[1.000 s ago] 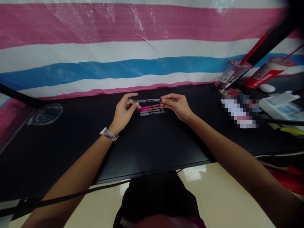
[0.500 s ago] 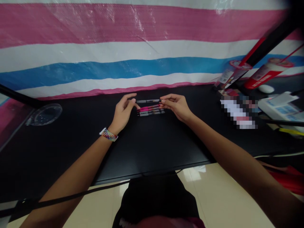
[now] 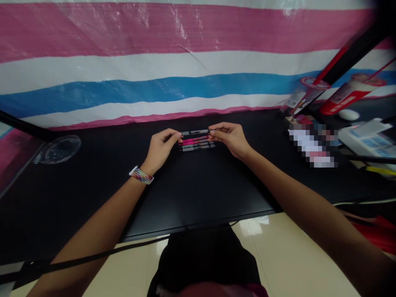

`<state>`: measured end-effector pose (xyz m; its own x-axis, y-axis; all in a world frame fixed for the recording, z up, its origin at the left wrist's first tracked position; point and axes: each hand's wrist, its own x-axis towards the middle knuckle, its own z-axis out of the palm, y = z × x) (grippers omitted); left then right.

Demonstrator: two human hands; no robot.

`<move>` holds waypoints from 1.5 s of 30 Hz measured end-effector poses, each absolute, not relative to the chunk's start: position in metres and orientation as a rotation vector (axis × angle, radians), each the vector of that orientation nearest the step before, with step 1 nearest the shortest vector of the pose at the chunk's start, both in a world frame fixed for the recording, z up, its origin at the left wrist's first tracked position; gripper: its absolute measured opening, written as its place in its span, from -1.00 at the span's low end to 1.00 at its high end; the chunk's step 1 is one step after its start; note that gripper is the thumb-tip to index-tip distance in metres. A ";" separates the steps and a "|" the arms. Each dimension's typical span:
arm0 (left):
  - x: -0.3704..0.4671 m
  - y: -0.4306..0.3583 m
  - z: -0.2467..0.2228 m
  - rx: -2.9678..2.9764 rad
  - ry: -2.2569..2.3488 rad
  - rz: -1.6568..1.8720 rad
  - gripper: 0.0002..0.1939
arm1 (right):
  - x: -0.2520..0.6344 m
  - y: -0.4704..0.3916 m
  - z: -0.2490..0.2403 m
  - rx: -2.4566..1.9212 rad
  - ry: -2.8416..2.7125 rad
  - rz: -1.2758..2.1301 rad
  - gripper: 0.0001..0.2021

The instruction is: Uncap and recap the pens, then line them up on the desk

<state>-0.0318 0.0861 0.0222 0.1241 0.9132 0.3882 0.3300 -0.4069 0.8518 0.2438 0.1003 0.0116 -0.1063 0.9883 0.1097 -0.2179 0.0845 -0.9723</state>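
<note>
A dark pen with a clear barrel (image 3: 196, 132) lies crosswise between my hands, behind a row of other pens. My left hand (image 3: 161, 149), with a patterned band at the wrist, pinches its left end between thumb and fingers. At its right end, my right hand (image 3: 231, 139) has thumb and forefinger closed on the tip. Just in front are pink pens (image 3: 190, 141) and grey pens (image 3: 198, 147), side by side on the black table (image 3: 198, 189). Fingertips of both hands hide the ends of some pens.
A clear plastic lid (image 3: 60, 149) lies at the left. Two drink cups with straws, a clear one (image 3: 305, 97) and a red one (image 3: 349, 94), stand back right, near a white mouse (image 3: 349, 114) and papers. A striped sheet (image 3: 185, 88) hangs behind.
My left thumb and fingers have closed on the left end of the rear pen; before, they were more spread. My right hand has barely moved.
</note>
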 end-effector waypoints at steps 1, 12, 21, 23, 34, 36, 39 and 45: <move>-0.032 0.086 0.022 1.818 1.196 1.283 -0.74 | 0.244 0.100 0.012 -0.928 -1.181 1.308 -0.73; -0.031 0.087 0.014 1.564 1.073 1.377 -0.66 | 0.244 0.098 0.015 -0.893 -1.132 1.321 -0.71; -0.028 0.089 0.011 1.513 1.060 1.466 -0.79 | 0.243 0.094 0.024 -0.714 -0.825 1.940 -0.63; -0.028 0.088 0.011 1.510 1.053 1.483 -0.80 | 0.244 0.093 0.027 -0.697 -0.795 1.984 -0.58; -0.026 0.085 0.014 1.555 1.118 1.464 -0.78 | 0.242 0.095 0.020 -0.775 -0.959 1.784 -0.64; -0.025 0.084 0.015 1.544 1.119 1.467 -0.77 | 0.242 0.096 0.020 -0.751 -0.958 1.793 -0.63; -0.024 0.082 0.018 1.540 1.130 1.462 -0.74 | 0.241 0.096 0.019 -0.767 -0.964 1.750 -0.65; -0.023 0.081 0.018 1.552 1.131 1.461 -0.74 | 0.242 0.094 0.022 -0.835 -1.144 1.592 -0.51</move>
<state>-0.0232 0.0810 0.0178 -0.0238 0.9295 0.3681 0.1237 -0.3626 0.9237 0.2424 0.0940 0.0215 -0.2960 0.9552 0.0067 -0.3110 -0.0898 -0.9462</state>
